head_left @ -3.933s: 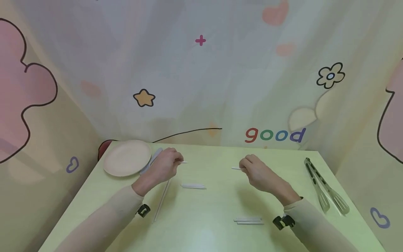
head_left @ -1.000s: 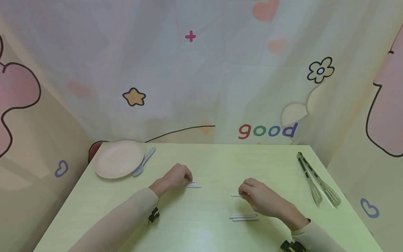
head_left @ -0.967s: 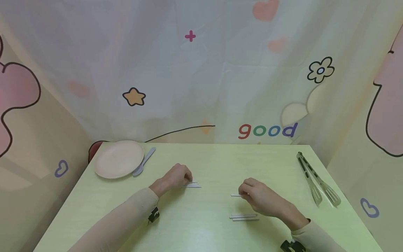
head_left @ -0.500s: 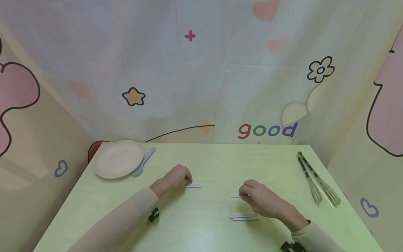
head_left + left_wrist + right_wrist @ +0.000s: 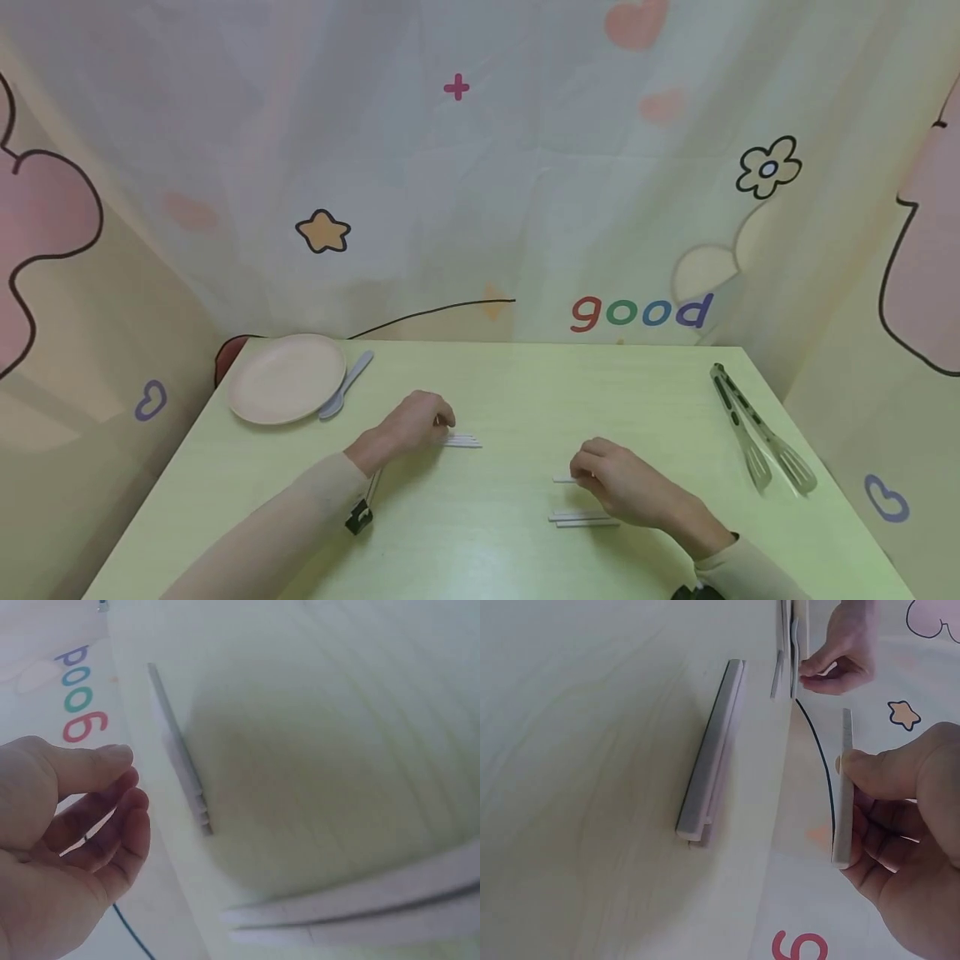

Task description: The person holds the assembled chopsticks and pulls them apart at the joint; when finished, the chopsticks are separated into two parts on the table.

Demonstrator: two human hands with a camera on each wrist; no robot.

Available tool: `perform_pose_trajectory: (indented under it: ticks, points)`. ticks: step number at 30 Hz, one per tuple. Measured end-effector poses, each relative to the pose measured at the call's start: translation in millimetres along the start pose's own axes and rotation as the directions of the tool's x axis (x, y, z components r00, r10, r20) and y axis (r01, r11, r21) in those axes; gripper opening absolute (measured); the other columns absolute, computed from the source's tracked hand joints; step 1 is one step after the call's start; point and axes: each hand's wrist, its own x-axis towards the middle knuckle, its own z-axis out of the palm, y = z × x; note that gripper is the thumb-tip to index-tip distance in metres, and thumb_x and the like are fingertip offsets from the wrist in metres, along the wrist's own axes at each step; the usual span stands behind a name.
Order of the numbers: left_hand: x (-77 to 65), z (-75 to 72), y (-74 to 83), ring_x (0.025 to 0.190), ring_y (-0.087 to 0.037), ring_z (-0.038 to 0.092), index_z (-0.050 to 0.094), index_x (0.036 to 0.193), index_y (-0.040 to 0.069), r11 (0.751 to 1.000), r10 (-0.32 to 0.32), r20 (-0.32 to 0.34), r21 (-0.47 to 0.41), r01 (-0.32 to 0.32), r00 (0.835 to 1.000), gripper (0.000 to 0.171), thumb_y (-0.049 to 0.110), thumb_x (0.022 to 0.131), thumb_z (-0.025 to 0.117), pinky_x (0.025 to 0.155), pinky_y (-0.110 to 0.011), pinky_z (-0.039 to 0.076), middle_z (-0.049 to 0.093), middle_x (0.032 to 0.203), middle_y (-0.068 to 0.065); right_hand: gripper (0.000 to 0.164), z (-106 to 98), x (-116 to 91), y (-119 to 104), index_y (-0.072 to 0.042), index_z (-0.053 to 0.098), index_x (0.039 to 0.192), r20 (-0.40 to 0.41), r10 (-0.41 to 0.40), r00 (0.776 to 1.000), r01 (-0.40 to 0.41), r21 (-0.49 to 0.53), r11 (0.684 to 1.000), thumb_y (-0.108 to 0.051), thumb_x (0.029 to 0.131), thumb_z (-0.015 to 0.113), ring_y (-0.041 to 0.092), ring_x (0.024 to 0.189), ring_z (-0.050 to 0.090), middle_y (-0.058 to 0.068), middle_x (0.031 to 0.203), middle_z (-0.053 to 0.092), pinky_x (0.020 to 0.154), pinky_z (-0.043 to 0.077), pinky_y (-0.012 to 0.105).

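Note:
My left hand [image 5: 411, 423] hovers just above a bundle of short white sticks [image 5: 463, 442] lying side by side left of the table's middle. In the left wrist view its fingers [image 5: 112, 840] are loosely curled, thumb near the fingertips, with nothing between them; the bundle [image 5: 180, 754] lies beside it. Between thumb and fingers my right hand [image 5: 630, 485] pinches a short white stick [image 5: 844, 817], raised above the table. Below that hand lies a second set of short white sticks [image 5: 583, 520], seen close up as square-edged sticks [image 5: 711, 754] in the right wrist view.
A round plate [image 5: 287, 379] and a grey-blue spoon [image 5: 347, 385] lie at the back left. Tongs [image 5: 761, 429] with slotted ends lie on the right. Two long thin sticks [image 5: 360, 906] lie near my left wrist. A printed curtain [image 5: 480, 208] hangs behind the table [image 5: 495, 542].
My left hand has let go of its short stick at the left bundle and lifted slightly off it. The right hand, still pinching its stick, has moved nearer the front.

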Motion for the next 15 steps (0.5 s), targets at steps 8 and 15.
perform_pose_trajectory:
  ticks: [8,15]
  points:
    - [-16.7,-9.2,-1.5,0.073,-0.01,0.06,0.073,0.092,0.003,1.0,-0.022,-0.063,0.017,0.023,0.998,0.009,0.003,0.082,0.072,0.066,-0.023,0.049,0.069,0.08,-0.001,0.011,6,-2,1,-0.013,0.066,0.09,-0.004,-0.012,1.0,0.012,0.008,1.0,-0.003,0.088,0.066,0.0,0.079,0.048,-0.011,0.086,0.055,0.068,0.049,0.02]
    - [-41.4,-17.3,-9.5,0.071,-0.009,0.058,0.072,0.09,0.002,0.998,-0.046,-0.105,0.032,0.049,0.993,0.009,0.004,0.081,0.074,0.063,-0.023,0.048,0.067,0.077,0.001,0.012,10,-3,1,-0.014,0.066,0.088,-0.012,-0.019,1.0,0.019,0.015,1.0,-0.003,0.088,0.067,-0.001,0.077,0.048,-0.012,0.085,0.054,0.067,0.048,0.019]
